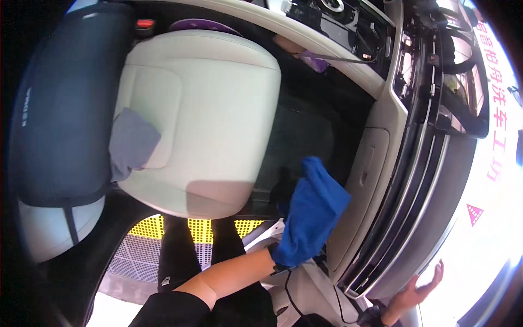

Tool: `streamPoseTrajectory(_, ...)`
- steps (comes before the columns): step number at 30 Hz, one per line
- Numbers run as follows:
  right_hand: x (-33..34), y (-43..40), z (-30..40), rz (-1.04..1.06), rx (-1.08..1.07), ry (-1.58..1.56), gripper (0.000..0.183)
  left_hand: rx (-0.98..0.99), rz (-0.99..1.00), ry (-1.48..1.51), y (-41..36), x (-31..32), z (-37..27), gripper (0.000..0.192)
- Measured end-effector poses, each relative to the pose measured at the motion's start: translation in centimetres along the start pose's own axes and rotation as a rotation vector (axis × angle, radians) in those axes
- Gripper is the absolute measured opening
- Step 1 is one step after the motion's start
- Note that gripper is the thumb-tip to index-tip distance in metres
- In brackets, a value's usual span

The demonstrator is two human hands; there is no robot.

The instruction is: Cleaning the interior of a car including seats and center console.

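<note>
A blue cloth (312, 212) covers my left hand (296, 245), hiding the fingers. It is in front of the closed glovebox (359, 192), above the dark footwell. My right hand (421, 288) is at the lower right, beside the windscreen edge, fingers spread and holding nothing; a dark band is at its wrist. A grey cloth (135, 143) lies on the rear part of the light leather car seat (220, 110), against the dark-covered backrest.
Across the centre console (322, 24), another person's hand (288, 44) is beside a purple cloth (315, 62). A red seat-belt buckle (145, 24) stands beside the seat. Black cables (289, 290) hang near the door frame. Yellow and grey floor grating (141, 249) shows around my legs.
</note>
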State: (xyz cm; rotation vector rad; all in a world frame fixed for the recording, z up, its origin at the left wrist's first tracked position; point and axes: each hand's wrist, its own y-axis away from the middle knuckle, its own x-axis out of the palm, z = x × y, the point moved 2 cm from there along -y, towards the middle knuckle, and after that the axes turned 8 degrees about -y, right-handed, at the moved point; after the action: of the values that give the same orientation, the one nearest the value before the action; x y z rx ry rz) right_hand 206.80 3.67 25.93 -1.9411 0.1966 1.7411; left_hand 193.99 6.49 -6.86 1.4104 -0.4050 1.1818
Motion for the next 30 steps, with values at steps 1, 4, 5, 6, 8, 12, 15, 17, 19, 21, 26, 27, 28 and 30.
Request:
streamPoseTrajectory(1, -0.9, 0.1, -3.1, -0.146, 0.087, 0.131, 0.065, 0.022, -0.025, -0.026, -1.3, 0.4, 0.3, 0.039)
streamPoseTrajectory(4, -0.3, 1.5, -9.6, -0.174, 0.152, 0.285, 0.069, 0.085, -0.098, -0.097, -5.7, 1.2, 1.0, 0.038)
streamPoseTrajectory(5, 0.5, 1.8, -11.2, -0.146, 0.178, 0.29, 0.07, 0.102, -0.119, -0.12, -7.4, 1.5, 1.1, 0.038)
streamPoseTrajectory(6, 1.3, 2.2, -12.4, -0.117, 0.2, 0.289, 0.07, 0.122, -0.131, -0.138, -9.4, 1.8, 1.0, 0.038)
streamPoseTrajectory(8, 2.7, 2.9, -13.8, -0.071, 0.227, 0.285, 0.07, 0.196, -0.087, -0.138, -14.2, 2.4, 0.4, 0.038)
streamPoseTrajectory(12, 3.4, 3.9, -14.6, 0.0, 0.272, 0.279, 0.071, 0.193, -0.199, -0.253, -22.5, 2.2, 0.1, 0.037)
streamPoseTrajectory(15, 3.4, 3.9, -14.7, 0.027, 0.308, 0.284, 0.071, 0.17, -0.225, -0.278, -21.3, 0.6, 2.3, 0.037)
streamPoseTrajectory(17, 3.4, 3.8, -14.6, 0.038, 0.32, 0.287, 0.072, 0.143, -0.248, -0.274, -16.9, -0.6, 4.6, 0.037)
streamPoseTrajectory(19, 3.6, 3.5, -14.5, 0.048, 0.336, 0.286, 0.072, 0.112, -0.274, -0.258, -12.5, -1.4, 6.8, 0.037)
streamPoseTrajectory(21, 3.9, 3.1, -14.4, 0.063, 0.345, 0.288, 0.072, 0.089, -0.299, -0.24, -9.6, -1.4, 8.6, 0.036)
streamPoseTrajectory(26, 4.1, 2.5, -14.7, 0.084, 0.352, 0.301, 0.073, 0.157, -0.306, -0.186, -13.7, -0.9, 8.3, 0.036)
streamPoseTrajectory(27, 4.1, 2.4, -14.9, 0.086, 0.354, 0.296, 0.073, 0.183, -0.3, -0.182, -16.0, -0.9, 7.5, 0.036)
streamPoseTrajectory(28, 4.0, 2.4, -15.0, 0.09, 0.348, 0.294, 0.074, 0.21, -0.297, -0.183, -18.6, -0.8, 6.4, 0.036)
streamPoseTrajectory(30, 4.1, 2.5, -15.3, 0.093, 0.359, 0.286, 0.074, 0.26, -0.287, -0.212, -24.2, -0.4, 4.0, 0.036)
